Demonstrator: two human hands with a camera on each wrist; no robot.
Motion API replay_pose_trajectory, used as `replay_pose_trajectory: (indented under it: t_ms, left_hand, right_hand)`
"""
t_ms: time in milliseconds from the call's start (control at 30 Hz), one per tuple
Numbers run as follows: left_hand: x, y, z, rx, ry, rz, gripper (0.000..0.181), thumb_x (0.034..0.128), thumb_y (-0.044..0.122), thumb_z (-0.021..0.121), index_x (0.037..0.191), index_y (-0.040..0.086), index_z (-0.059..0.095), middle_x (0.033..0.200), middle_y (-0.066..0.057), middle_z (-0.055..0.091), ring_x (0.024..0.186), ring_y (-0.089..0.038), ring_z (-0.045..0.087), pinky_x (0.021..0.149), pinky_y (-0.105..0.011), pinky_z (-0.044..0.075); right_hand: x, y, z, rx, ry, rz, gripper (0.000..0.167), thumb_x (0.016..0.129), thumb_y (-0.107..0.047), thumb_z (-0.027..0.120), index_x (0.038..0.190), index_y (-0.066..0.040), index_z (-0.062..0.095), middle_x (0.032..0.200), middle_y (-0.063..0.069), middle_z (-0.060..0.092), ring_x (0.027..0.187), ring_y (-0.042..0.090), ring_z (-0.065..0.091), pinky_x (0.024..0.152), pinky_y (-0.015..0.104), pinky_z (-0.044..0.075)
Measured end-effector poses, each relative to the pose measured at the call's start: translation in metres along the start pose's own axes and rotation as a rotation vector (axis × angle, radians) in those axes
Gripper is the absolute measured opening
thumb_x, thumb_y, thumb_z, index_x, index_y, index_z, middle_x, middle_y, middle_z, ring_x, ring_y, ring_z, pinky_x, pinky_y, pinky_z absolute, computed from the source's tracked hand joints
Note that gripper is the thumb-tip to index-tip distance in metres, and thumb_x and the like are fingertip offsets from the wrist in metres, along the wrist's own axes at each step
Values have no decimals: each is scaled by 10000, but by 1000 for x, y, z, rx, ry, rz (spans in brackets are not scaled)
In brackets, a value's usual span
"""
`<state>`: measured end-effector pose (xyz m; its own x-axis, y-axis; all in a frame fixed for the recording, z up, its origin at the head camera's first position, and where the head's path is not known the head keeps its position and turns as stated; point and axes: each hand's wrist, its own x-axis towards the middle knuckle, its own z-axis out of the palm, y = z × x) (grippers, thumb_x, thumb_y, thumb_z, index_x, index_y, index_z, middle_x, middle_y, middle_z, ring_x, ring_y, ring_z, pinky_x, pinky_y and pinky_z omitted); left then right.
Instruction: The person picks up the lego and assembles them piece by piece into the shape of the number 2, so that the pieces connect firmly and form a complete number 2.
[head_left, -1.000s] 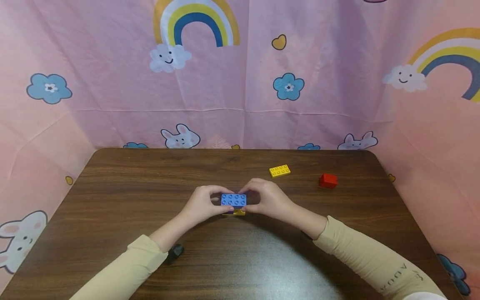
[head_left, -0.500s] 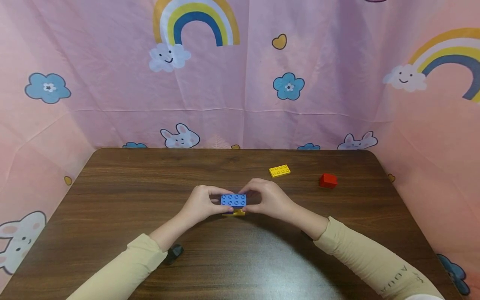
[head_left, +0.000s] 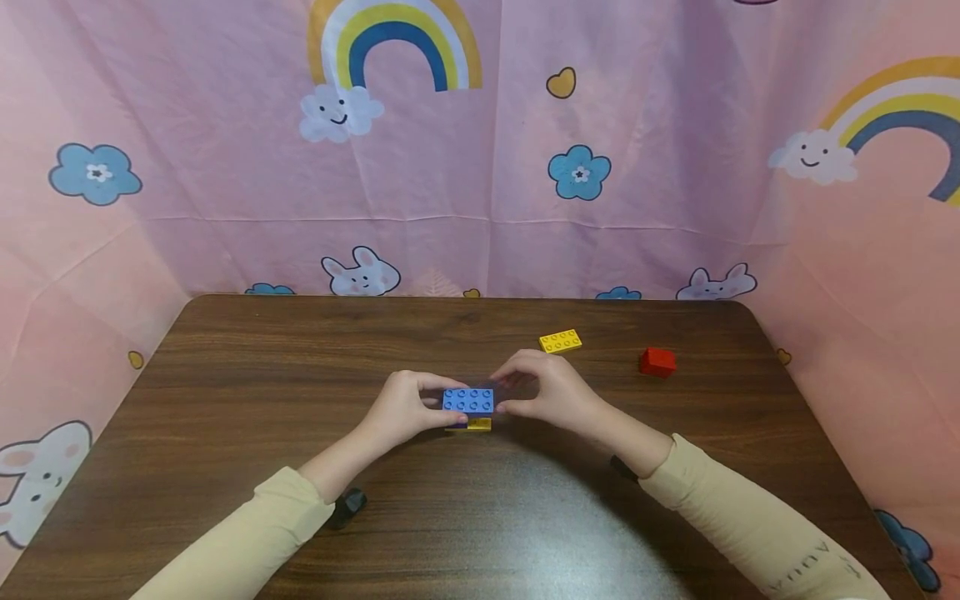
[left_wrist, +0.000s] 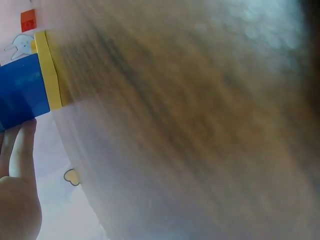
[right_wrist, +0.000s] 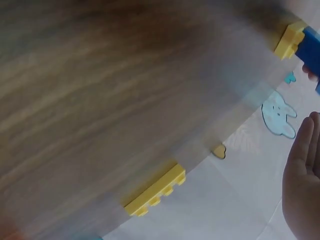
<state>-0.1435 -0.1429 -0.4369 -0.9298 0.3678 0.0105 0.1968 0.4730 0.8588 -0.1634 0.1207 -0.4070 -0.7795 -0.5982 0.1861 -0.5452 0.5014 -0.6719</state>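
A light blue eight-stud brick (head_left: 468,401) tops a small stack, with darker blue under it and a yellow plate (head_left: 480,425) at the bottom. My left hand (head_left: 400,410) pinches the stack from the left, thumb on its near side and fingers behind. In the left wrist view, fingers of the left hand (left_wrist: 21,175) touch the blue part (left_wrist: 22,92) beside the yellow plate (left_wrist: 49,72). Just right of the stack, my right hand (head_left: 558,396) stands apart with fingers bent loosely around nothing. The right wrist view shows the right hand (right_wrist: 302,185) away from the blue part (right_wrist: 311,52).
A loose yellow plate (head_left: 561,341) lies behind my right hand, with a red brick (head_left: 657,362) farther right. Dark straps show at both wrists. The wooden table (head_left: 315,333) meets a patterned pink curtain (head_left: 450,183) at the back.
My right hand has let go of the stack and moved a little to the right. The left hand and the stack have stayed in place.
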Motion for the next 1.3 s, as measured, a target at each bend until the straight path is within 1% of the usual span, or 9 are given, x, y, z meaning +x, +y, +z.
replay_pose_trajectory:
  t_ms: [167,367,567,733,767,967,1167,1233,1300]
  left_hand:
    - [0,0,0,-5,4,-4,340,847,111,911,1165,42,812,1222,-208,777,1150,-354,759,880,-308,664]
    - [1,-1,1,-23,-1,-5,341,847,108,911,1166,41,812,1224,-211,775,1144,-350,762,878,-303,664]
    - [0,-1,2,-18,1,-26,348,840,112,917,1166,49,813,1242,-222,766,1145,-365,763,868,-299,665]
    - [0,-1,3,-27,-4,-37,349,843,110,915,1171,52,812,1259,-230,757,1135,-365,768,862,-300,667]
    - [0,-1,3,-31,-5,-38,347,843,109,914,1170,52,812,1260,-233,755,1128,-365,771,859,-299,667]
    - [1,-1,2,-37,-10,-40,345,848,105,909,1175,54,811,1274,-245,746,1114,-370,775,850,-299,670]
    - [0,-1,1,-37,-9,-46,349,851,104,907,1181,51,808,1280,-243,743,1134,-387,766,861,-311,668]
    - [0,-1,1,-39,-7,-48,351,849,104,909,1180,49,807,1277,-245,744,1127,-388,769,857,-308,669]
    - [0,-1,1,-41,-7,-47,352,846,100,910,1177,44,807,1271,-248,745,1122,-386,770,856,-306,669]
  right_hand:
    - [-2,5,-10,16,46,10,367,820,-95,929,1156,-84,782,1132,44,792,1004,188,746,922,382,659]
    - [-6,10,-23,27,96,-2,370,823,-68,918,1160,-44,770,1120,86,787,994,230,751,917,422,661]
    - [-8,14,-40,10,149,43,365,837,-78,910,1175,-69,771,1143,84,775,1016,230,735,925,426,656]
    - [-10,20,-54,18,196,72,362,829,-51,909,1164,-47,771,1123,100,767,1005,264,735,922,497,656]
    - [-11,21,-56,16,205,79,362,828,-49,910,1162,-42,771,1117,95,767,1002,265,737,920,491,659]
    - [-16,29,-72,-25,246,115,360,849,-60,897,1185,-54,767,1142,111,763,1007,252,730,888,303,651]
    - [-21,38,-87,-10,271,156,349,874,-52,874,1203,-42,758,1157,178,759,1020,314,748,905,432,661]
    - [-23,41,-91,2,281,177,349,879,-43,866,1210,-36,755,1165,194,759,1023,322,749,900,376,664]
    - [-26,44,-95,-6,292,191,341,888,-47,859,1212,-35,755,1176,202,760,1017,297,751,884,272,654]
